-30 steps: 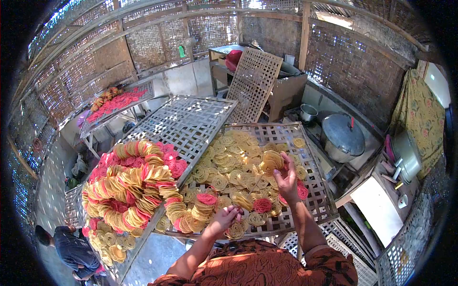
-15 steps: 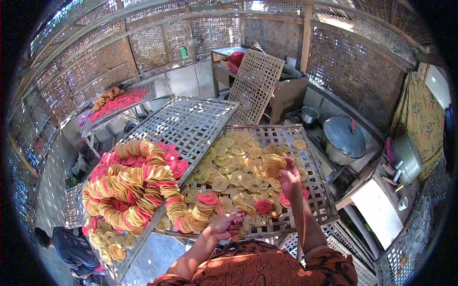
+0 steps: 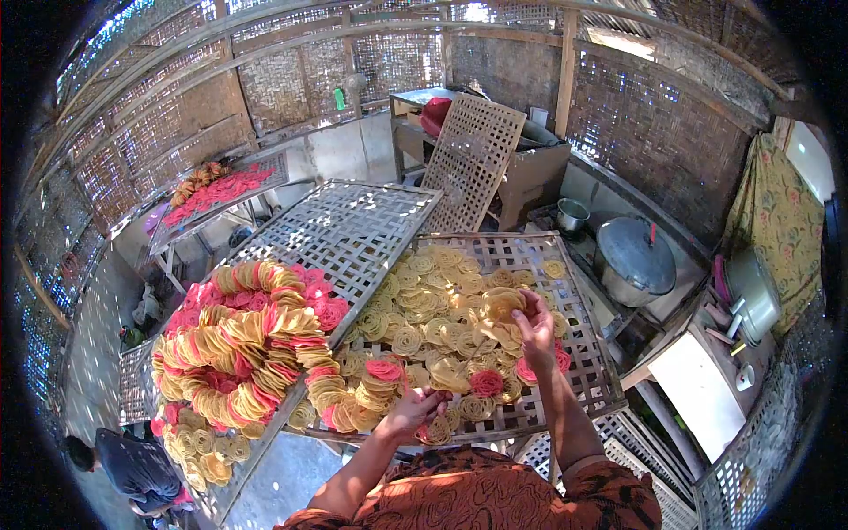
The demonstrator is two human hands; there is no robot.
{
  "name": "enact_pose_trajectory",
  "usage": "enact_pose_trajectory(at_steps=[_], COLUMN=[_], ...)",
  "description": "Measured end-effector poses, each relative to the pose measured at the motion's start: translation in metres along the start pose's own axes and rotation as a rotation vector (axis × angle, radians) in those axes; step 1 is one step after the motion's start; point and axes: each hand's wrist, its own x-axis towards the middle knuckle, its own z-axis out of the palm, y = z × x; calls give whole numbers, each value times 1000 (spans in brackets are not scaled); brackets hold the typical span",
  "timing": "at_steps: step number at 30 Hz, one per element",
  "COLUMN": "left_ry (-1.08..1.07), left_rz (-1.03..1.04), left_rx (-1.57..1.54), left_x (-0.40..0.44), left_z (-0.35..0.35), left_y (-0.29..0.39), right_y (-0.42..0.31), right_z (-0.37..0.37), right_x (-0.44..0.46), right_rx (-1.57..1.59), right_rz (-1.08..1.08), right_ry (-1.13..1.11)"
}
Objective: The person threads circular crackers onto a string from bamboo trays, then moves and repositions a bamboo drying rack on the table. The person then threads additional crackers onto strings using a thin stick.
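Observation:
My right hand (image 3: 535,334) is closed round a small stack of yellow, lacy round crackers (image 3: 500,306), above the bamboo rack (image 3: 594,367). My left hand (image 3: 410,417) is low at the rack's near edge with thumb and fingers pinched together; what is between them is too small to make out. Just beyond its fingertips is a yellow cracker bunch (image 3: 449,374), and a thin pink strand (image 3: 406,382) runs close by. Left of that hand, a chain of threaded crackers (image 3: 323,389) leads up to a coiled yellow-and-pink heap (image 3: 225,331). Loose yellow crackers (image 3: 422,300) cover much of the rack.
A second lattice rack (image 3: 340,225) overlaps at the left, and another leaning rack (image 3: 473,150) stands behind. A large lidded pot (image 3: 634,256) is to the right. Pink crackers (image 3: 221,193) lie on a far table. A person (image 3: 137,464) bends at lower left.
The stack in my right hand has turned, its flat face now showing more. My left hand has shifted slightly, and the cracker bunch beyond its fingers has tilted upward.

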Motion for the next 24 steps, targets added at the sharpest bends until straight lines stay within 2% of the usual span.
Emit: enact_pose_trajectory(at_steps=[4, 10, 13, 16, 19, 22, 24], left_ry=[23, 29, 47, 113, 127, 222, 278], left_rz=[-35, 44, -13, 92, 154, 189, 318], left_rx=[76, -14, 55, 7, 115, 358, 414], left_x=[-8, 0, 0, -3, -1, 7, 5], left_z=[8, 3, 0, 11, 11, 2, 7], left_y=[13, 1, 5, 7, 7, -7, -4], right_y=[-6, -7, -11, -27, -27, -30, -35], right_z=[4, 11, 14, 17, 14, 17, 19], right_x=[-2, -5, -8, -12, -13, -12, -14], right_rx=[-18, -73, -32, -392, -587, -736, -776], right_rz=[32, -52, -28, -235, -363, -578, -549], right_ry=[1, -24, -45, -53, -122, -144, -161])
